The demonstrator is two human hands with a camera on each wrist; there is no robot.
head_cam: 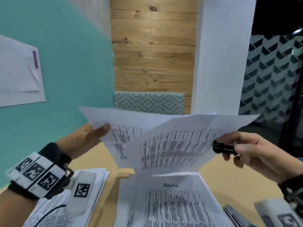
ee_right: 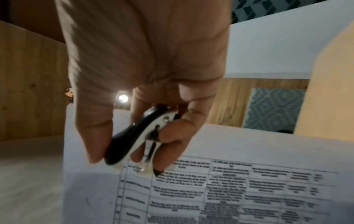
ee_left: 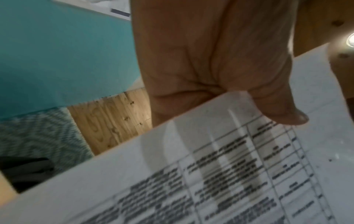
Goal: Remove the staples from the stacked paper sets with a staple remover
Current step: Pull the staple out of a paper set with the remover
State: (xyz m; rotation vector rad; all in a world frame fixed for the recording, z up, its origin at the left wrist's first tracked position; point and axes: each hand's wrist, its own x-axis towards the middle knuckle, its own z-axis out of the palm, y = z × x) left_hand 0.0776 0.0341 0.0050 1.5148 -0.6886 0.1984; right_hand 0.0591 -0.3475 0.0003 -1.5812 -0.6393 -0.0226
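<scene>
Holding two white printed sheets with table text up in the air, I have one in each hand: my left hand point(head_cam: 85, 138) pinches the left sheet point(head_cam: 118, 128) by its upper corner, thumb on top, and my right hand point(head_cam: 242, 149) pinches the right sheet point(head_cam: 177, 141) at its right edge while its fingers also curl around one black-and-chrome staple remover point(head_cam: 223, 147). The two sheets overlap in the middle, above the pale yellow surface point(head_cam: 226, 176). From the head view, the remover's long axis lies roughly left to right, its black end pointing toward the paper. The right wrist view shows what the head view hides: the remover's point(ee_right: 134, 136) chrome claws and rivet, angled down onto the sheet point(ee_right: 229, 189). The left wrist view shows my thumb point(ee_left: 277, 106) pressed on the sheet's point(ee_left: 210, 174) top side. On the surface I count three paper stacks: one headed "Admin" point(head_cam: 172, 202) straight below, one at left point(head_cam: 91, 185), one at the right edge point(head_cam: 236, 213).
</scene>
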